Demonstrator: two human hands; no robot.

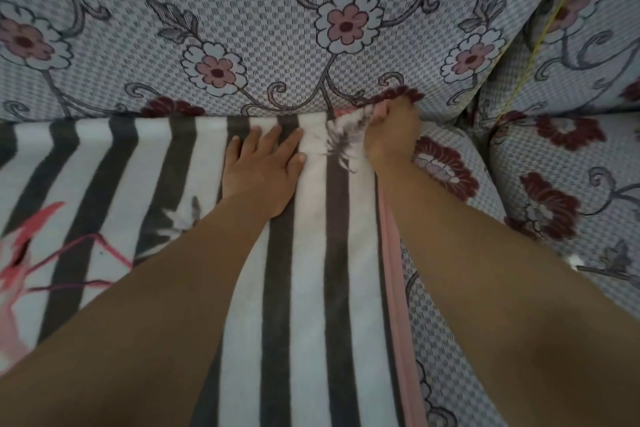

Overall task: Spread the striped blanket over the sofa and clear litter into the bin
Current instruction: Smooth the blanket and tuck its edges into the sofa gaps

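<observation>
Floral sofa — striped blanket corner inside right hand grip.

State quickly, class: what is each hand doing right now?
Left hand: open, fingers flat on the striped blanket.
Right hand: closed, gripping the blanket's corner at the sofa back.

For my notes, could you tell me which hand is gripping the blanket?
The right hand, pinching the striped blanket corner; the left hand lies flat.
</observation>
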